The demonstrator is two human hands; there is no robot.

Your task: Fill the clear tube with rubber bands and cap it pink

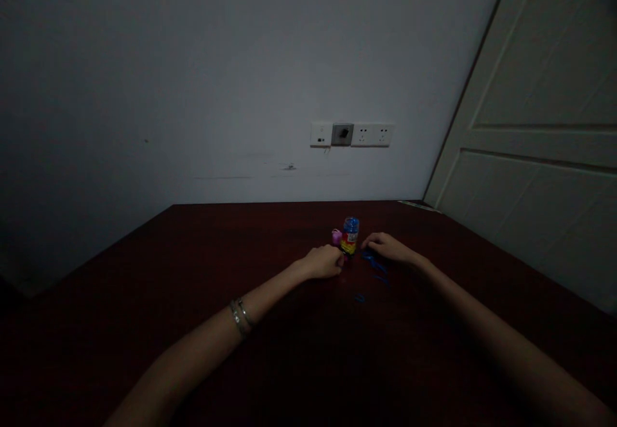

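Observation:
A small clear jar [351, 229] with a red and yellow label stands upright on the table, with blue contents in its upper part. Curled just in front of it, at its left, is my left hand [326, 262]. Its fingers are closed, and what they hold is hidden; something small and pinkish shows at the fingertips. A pink object [336, 237] lies behind that hand, beside the jar. To the jar's right rests my right hand [387, 247], palm down, fingers loosely stretched towards a heap of thin blue bands [372, 259], which the fingertips touch or nearly touch.
A loose blue band [360, 298] lies nearer to me on the dark red table [216, 240], and another blue strand [380, 279] lies below the heap. Behind the table rises a pale wall with sockets [371, 135]. A white panelled door [540, 157] stands at the right.

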